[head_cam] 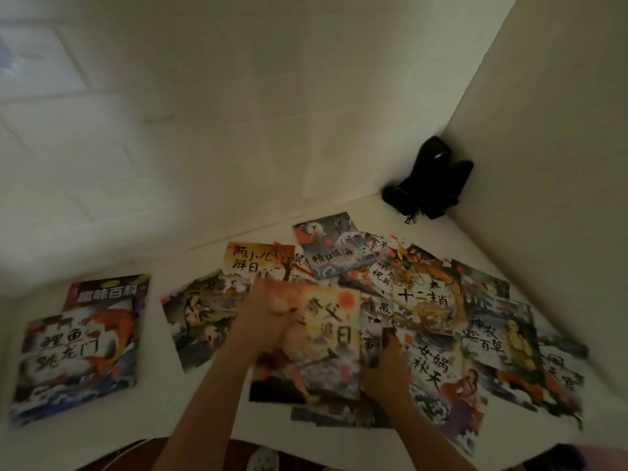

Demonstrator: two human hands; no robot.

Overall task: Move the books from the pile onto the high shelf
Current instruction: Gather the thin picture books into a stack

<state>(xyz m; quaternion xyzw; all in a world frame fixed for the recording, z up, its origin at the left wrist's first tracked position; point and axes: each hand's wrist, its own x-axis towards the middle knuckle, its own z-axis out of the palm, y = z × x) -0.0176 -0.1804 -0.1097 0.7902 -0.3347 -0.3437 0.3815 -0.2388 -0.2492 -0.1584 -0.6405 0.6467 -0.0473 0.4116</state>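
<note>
Speakers (430, 183) behind books (421, 300), corner.

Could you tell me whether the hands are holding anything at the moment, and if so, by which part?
Both hold one book: the left hand grips its upper left edge, the right hand its right edge.
</note>
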